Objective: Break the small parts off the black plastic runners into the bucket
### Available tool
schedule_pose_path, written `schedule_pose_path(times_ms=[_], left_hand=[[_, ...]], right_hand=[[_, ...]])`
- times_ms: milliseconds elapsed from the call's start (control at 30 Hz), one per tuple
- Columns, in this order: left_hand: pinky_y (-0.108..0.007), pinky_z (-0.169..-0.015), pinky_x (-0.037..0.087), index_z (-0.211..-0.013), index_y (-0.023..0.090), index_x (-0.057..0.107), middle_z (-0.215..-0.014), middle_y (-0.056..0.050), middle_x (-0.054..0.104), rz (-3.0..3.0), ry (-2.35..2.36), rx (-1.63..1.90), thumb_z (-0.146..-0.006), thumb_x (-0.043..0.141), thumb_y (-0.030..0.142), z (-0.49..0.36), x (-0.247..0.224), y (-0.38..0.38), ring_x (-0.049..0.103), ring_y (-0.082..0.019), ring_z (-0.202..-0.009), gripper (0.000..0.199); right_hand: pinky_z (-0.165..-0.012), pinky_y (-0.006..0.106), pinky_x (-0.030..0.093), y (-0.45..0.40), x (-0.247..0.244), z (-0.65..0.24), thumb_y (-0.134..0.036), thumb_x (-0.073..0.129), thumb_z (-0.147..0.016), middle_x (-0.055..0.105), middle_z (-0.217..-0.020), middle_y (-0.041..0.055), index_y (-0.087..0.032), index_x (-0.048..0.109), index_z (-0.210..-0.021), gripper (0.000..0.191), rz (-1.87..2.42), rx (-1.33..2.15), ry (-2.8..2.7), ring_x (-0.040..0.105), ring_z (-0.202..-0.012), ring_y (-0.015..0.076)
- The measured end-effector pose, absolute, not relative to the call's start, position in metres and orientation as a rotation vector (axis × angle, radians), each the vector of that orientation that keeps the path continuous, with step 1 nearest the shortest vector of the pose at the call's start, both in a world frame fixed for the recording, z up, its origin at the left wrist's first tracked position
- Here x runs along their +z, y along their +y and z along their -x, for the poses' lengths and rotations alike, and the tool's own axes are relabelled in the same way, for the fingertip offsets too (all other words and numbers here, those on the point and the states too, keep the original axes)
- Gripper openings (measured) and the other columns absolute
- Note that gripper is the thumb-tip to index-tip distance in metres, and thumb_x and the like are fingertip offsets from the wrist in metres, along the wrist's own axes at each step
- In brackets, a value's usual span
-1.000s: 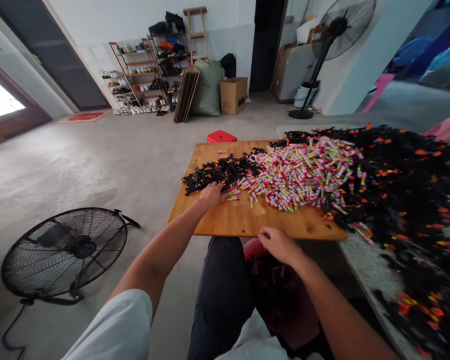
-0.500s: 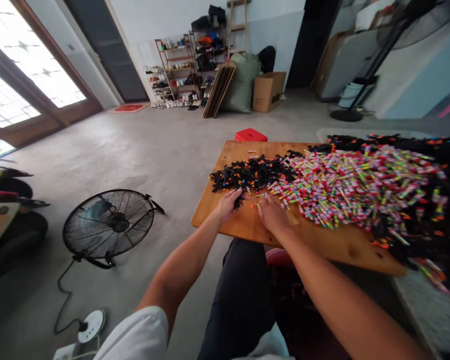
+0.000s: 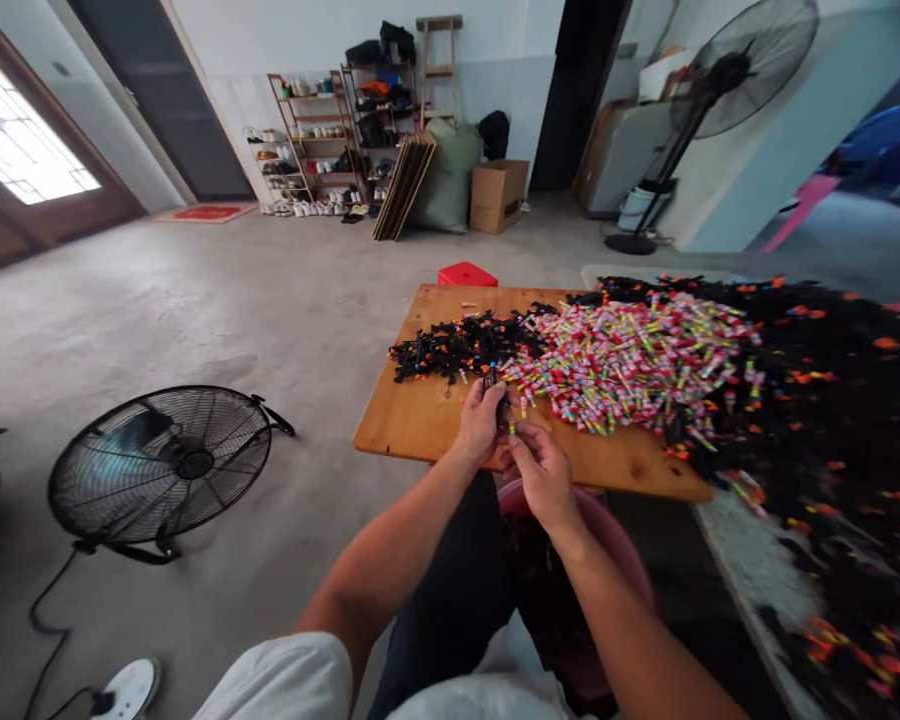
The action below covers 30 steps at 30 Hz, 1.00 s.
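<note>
My left hand (image 3: 482, 420) is closed around a black piece (image 3: 493, 378) with a blue tip, held upright over the near edge of the wooden table (image 3: 412, 425). Beside it, my right hand (image 3: 541, 468) pinches a small yellow-green and pink piece (image 3: 512, 427) against the lower end of the black one. Behind my hands lies a pile of black pieces (image 3: 450, 348) with orange and blue bits. To the right spreads a heap of small pink, red and yellow pieces (image 3: 630, 360).
A pink tub (image 3: 622, 545) stands below the table edge. More black pieces (image 3: 832, 400) cover the right side. A floor fan (image 3: 161, 470) sits at left, a red stool (image 3: 467, 274) behind the table. Shoe racks, a sack and a carton line the wall.
Both hands have come closer together and off the tabletop. The black piece now stands upright in my left hand, with my right hand's small piece against it. The view has turned right.
</note>
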State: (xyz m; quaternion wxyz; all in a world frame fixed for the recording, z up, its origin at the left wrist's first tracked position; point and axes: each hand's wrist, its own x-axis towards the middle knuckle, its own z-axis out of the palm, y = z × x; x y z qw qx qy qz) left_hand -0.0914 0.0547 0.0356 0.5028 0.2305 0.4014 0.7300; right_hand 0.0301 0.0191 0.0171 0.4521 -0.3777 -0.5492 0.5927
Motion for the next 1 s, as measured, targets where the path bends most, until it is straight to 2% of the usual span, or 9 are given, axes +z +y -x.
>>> schedule_pose_path(times_ms=[133,200,333,400,533,700,867,1000], left_hand=[[-0.017,-0.045,0.031,-0.088,0.021,0.053,-0.069,0.006,0.060,-0.522,0.947,1.777,-0.081,0.078,0.043,0.076,0.045,0.052,0.045,-0.005,-0.049,0.034],[-0.017,-0.042,0.027,-0.088,0.021,0.051,-0.067,0.007,0.058,-0.501,0.921,1.782,-0.080,0.077,0.043,0.071,0.048,0.051,0.041,-0.005,-0.045,0.035],[-0.018,-0.040,0.021,-0.086,0.023,0.046,-0.063,0.008,0.054,-0.494,0.935,1.770,-0.080,0.074,0.042,0.062,0.054,0.046,0.035,-0.004,-0.042,0.034],[-0.018,-0.039,0.022,-0.087,0.023,0.047,-0.063,0.008,0.053,-0.505,0.943,1.759,-0.081,0.073,0.041,0.058,0.057,0.043,0.035,-0.005,-0.042,0.032],[-0.018,-0.039,0.024,-0.090,0.022,0.051,-0.065,0.007,0.055,-0.535,0.925,1.745,-0.082,0.072,0.040,0.051,0.062,0.038,0.037,-0.006,-0.044,0.028],[-0.017,-0.041,0.029,-0.091,0.022,0.052,-0.067,0.006,0.056,-0.580,0.949,1.769,-0.086,0.068,0.038,0.046,0.068,0.034,0.040,-0.006,-0.045,0.023],[-0.019,-0.041,0.029,-0.089,0.022,0.050,-0.067,0.006,0.057,-0.642,1.069,1.782,-0.089,0.066,0.037,0.045,0.071,0.031,0.039,-0.006,-0.044,0.022],[-0.020,-0.048,0.034,-0.090,0.023,0.048,-0.067,0.005,0.058,-0.717,1.156,1.804,-0.091,0.065,0.033,0.045,0.074,0.027,0.043,-0.008,-0.049,0.019]], right_hand=[[-0.065,0.031,0.057,0.018,0.021,-0.046,-0.052,0.072,-0.088,0.075,-0.097,0.0072,-0.020,0.068,-0.108,0.038,0.986,1.297,-1.384,0.069,-0.078,0.0204],[-0.069,0.030,0.056,0.018,0.024,-0.051,-0.048,0.074,-0.086,0.073,-0.093,0.0056,-0.019,0.070,-0.102,0.033,1.033,1.150,-1.379,0.066,-0.079,0.0189],[-0.051,0.025,0.048,0.013,0.029,-0.056,-0.044,0.071,-0.088,0.063,-0.068,-0.0048,-0.021,0.062,-0.099,0.027,1.008,1.194,-1.143,0.051,-0.050,0.0117],[-0.048,0.024,0.046,0.009,0.031,-0.057,-0.041,0.070,-0.088,0.061,-0.063,-0.0070,-0.023,0.057,-0.098,0.024,0.935,1.277,-1.055,0.049,-0.046,0.0111],[-0.054,0.025,0.050,0.003,0.031,-0.059,-0.036,0.071,-0.087,0.071,-0.074,-0.0020,-0.023,0.056,-0.099,0.024,0.853,1.319,-1.074,0.060,-0.054,0.0127],[-0.058,0.028,0.053,0.002,0.029,-0.060,-0.043,0.071,-0.091,0.074,-0.085,0.0017,-0.022,0.061,-0.107,0.028,0.826,1.367,-1.092,0.063,-0.060,0.0144],[-0.059,0.030,0.054,-0.003,0.029,-0.059,-0.046,0.070,-0.093,0.073,-0.085,0.0024,-0.022,0.066,-0.112,0.031,0.821,1.359,-1.125,0.063,-0.061,0.0154],[-0.064,0.033,0.057,-0.008,0.031,-0.061,-0.046,0.067,-0.095,0.074,-0.087,0.0043,-0.021,0.065,-0.113,0.031,0.851,1.291,-1.194,0.067,-0.066,0.0175]])
